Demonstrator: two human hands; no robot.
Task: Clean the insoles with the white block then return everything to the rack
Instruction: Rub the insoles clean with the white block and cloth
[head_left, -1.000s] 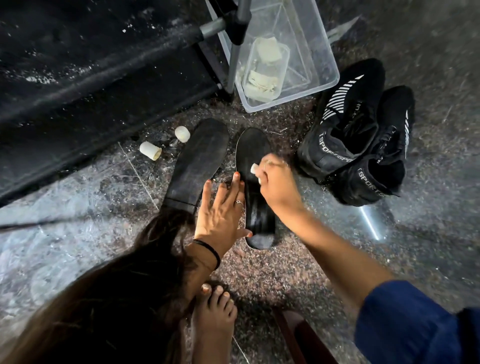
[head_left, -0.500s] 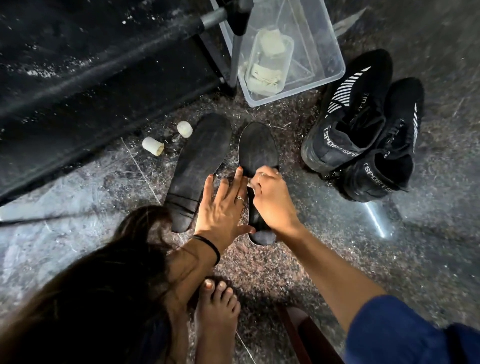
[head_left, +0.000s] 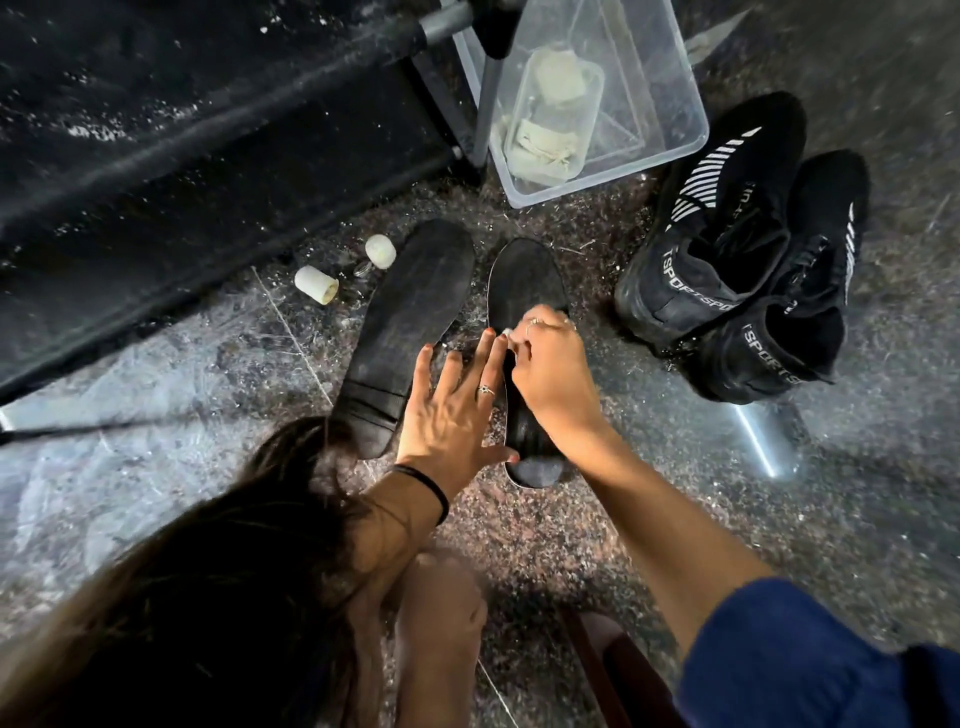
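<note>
Two black insoles lie side by side on the floor. The left insole (head_left: 408, 332) lies bare. On the right insole (head_left: 524, 283) my right hand (head_left: 550, 369) presses a small white block (head_left: 506, 332), of which only a corner shows between the fingers. My left hand (head_left: 452, 410) lies flat with fingers spread, its thumb and fingertips on the left edge of that insole. A pair of black sneakers (head_left: 737, 260) stands to the right. The black rack (head_left: 208, 130) fills the upper left.
A clear plastic bin (head_left: 670, 150) holding a small container stands behind the insoles by the rack's leg (head_left: 488, 104). Two small white caps (head_left: 317, 283) lie left of the insoles. My hair, knee and a dark red object are at the bottom.
My right hand slid the white block back along the right insole toward its middle, then slightly forward again. My left hand stayed on the insole's edge.
</note>
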